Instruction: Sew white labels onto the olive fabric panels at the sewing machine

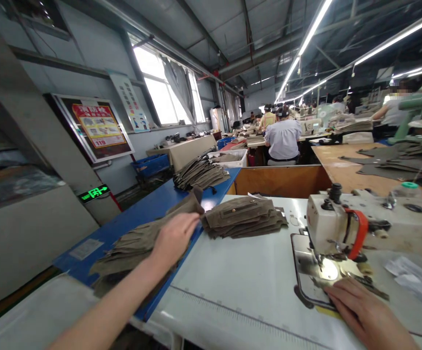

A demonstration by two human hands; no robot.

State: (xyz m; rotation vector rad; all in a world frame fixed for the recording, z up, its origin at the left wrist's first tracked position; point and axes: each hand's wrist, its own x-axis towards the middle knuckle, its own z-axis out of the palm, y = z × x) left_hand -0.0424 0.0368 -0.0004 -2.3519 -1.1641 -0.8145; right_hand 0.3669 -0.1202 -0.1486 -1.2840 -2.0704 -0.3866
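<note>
My left hand [174, 239] reaches over the blue table edge with its fingers pinched on a brown fabric piece [182, 206] that lifts above a fabric pile [131, 248]. To its right, a stack of brown pieces with a zipper slit [242, 216] lies on the white sewing table [233, 282]. My right hand [364, 311] rests at the sewing machine [327, 223], its fingertips on a small dark piece [320, 282] beside the lit needle area. What the right fingers grip, if anything, is too small to make out.
Another fabric stack [200, 172] lies farther back on the blue table [123, 218]. A wooden partition [280, 180] stands behind the machine table. Dark pieces [396, 158] lie on a wooden table at right. A person [283, 136] sits ahead, back turned.
</note>
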